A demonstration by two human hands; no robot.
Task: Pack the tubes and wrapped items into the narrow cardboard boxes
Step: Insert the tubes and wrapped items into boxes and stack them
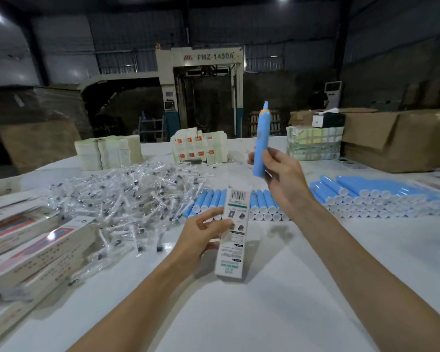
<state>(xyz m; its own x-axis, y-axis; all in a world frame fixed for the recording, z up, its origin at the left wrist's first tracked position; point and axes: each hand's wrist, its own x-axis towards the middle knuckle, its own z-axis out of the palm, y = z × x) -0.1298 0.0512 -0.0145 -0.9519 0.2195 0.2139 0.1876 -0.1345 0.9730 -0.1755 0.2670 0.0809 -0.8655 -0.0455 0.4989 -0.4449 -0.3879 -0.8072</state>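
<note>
Blue tube upright in raised right hand, box gripped by left hand

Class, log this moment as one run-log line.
left hand holds narrow box | right hand holds blue tube tip up | tube not yet boxed

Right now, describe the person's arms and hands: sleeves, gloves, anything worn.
The left hand and right hand are bare: no gloves, rings or wristbands show. The left arm and right arm are bare too; no sleeve reaches into view.
</note>
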